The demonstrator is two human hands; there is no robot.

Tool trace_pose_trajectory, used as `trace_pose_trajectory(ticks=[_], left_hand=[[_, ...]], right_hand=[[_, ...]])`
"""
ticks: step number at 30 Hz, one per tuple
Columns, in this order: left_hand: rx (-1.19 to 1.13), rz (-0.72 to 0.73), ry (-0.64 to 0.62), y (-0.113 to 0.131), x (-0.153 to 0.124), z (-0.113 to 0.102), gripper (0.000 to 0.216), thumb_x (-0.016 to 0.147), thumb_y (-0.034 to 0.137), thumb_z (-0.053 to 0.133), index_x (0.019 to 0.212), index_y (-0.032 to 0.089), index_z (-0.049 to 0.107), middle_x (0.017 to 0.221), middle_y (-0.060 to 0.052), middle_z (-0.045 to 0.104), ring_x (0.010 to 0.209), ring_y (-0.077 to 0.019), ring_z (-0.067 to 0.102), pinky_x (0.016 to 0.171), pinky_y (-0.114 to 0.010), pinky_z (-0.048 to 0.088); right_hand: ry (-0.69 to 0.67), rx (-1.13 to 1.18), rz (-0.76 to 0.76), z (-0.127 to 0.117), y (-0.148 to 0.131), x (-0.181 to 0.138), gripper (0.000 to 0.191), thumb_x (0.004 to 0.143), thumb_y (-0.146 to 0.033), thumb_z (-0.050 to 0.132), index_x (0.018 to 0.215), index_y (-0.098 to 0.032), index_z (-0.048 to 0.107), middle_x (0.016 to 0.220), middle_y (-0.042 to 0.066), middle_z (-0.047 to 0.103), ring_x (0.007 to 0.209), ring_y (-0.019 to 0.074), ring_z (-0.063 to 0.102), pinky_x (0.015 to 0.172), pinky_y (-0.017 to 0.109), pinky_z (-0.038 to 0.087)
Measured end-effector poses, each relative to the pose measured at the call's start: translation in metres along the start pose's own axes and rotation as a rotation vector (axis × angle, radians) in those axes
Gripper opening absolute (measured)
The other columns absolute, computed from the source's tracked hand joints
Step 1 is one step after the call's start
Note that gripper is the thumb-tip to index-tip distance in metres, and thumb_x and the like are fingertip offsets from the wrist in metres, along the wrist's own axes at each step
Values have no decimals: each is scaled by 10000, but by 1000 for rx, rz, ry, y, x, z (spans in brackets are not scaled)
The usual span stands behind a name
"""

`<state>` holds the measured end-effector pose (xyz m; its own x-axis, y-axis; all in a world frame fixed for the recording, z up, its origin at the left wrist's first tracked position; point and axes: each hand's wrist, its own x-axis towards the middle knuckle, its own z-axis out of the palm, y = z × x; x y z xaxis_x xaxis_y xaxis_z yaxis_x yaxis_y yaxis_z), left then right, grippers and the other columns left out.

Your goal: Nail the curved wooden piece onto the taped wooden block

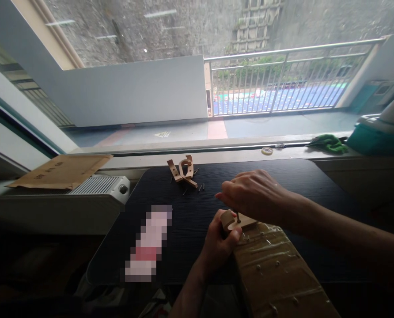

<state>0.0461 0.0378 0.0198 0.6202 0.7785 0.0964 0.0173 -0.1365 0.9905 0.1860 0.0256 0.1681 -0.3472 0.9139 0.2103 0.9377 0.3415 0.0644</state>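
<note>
My left hand [218, 240] grips a pale wooden piece [228, 219] with a rounded block at its end, the thumb pressed on its near side. The piece lies on the far end of a taped brown cardboard box [276, 269]. Just above it, my right hand [255, 192] is closed, palm down. A thin dark metal shaft [238, 217] runs from beneath this hand to the wood. Its upper part is hidden in the fingers, so its exact kind is unclear. Several small screw-like bits [258, 267] stick up from the box's top.
Curved wooden parts [182, 171] lie at the back of the dark table [183, 221], with loose screws [201, 187] beside them. A blurred-out pinkish strip [149, 245] is at left. A brown envelope [61, 170] rests by the window; a green cloth [327, 143] and tape roll [267, 150] sit on the sill.
</note>
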Motion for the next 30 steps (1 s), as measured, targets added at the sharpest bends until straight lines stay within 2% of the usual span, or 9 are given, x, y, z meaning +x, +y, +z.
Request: trace_pose_trajectory(ticks=[4,8,13,16,20,24,27,30], left_hand=[[2,-2,-5,1,0,-1,210,793,296,559,951,164,524,816,-6,558,729,-133,501,670,-237,423],[16,-1,22,5,0,-1,198,776,273,567,938,167,523,750,19,509,673,-114,458,639,-224,402],[43,-10,25,3,0,-1,187,793,243,550,963,177,510,830,5,543,751,-129,494,706,-240,412],[45,-17,29,2,1,0,196,803,259,546,975,171,514,885,-16,580,811,-151,528,747,-257,419],[41,-32,52,6,1,2,208,784,273,557,954,156,536,849,-23,601,779,-158,545,722,-266,428],[36,-6,48,10,1,2,224,768,277,564,954,155,541,833,-21,600,759,-154,538,711,-268,426],[34,2,54,10,0,2,222,760,272,566,949,159,539,833,-17,593,750,-148,528,699,-262,423],[31,-20,59,9,0,2,216,760,269,568,944,161,537,833,-16,591,753,-149,530,699,-256,424]], right_hand=[[-13,21,-126,-12,10,-8,220,858,-268,464,670,-166,513,613,6,501,584,115,379,515,274,152],[-115,86,-262,-13,21,-16,151,832,-125,462,693,-162,507,640,3,499,609,117,369,520,264,191],[-128,139,-233,-7,21,-23,173,876,-151,430,722,-161,510,657,7,505,619,118,370,545,262,227],[-96,144,-96,-2,15,-25,202,895,-240,430,726,-166,513,597,-4,486,548,104,340,525,272,197],[-119,69,62,-2,8,-22,275,918,-321,372,741,-172,519,546,-11,487,462,89,274,496,277,137],[-134,53,26,-17,8,-20,245,892,-336,412,768,-168,542,589,5,527,493,92,338,505,270,147],[-131,103,-43,-28,10,-19,150,849,-246,461,751,-160,534,642,3,531,542,89,350,516,263,175],[-153,156,-139,-27,12,-17,170,859,-183,443,703,-152,504,667,2,513,594,95,355,535,261,207]])
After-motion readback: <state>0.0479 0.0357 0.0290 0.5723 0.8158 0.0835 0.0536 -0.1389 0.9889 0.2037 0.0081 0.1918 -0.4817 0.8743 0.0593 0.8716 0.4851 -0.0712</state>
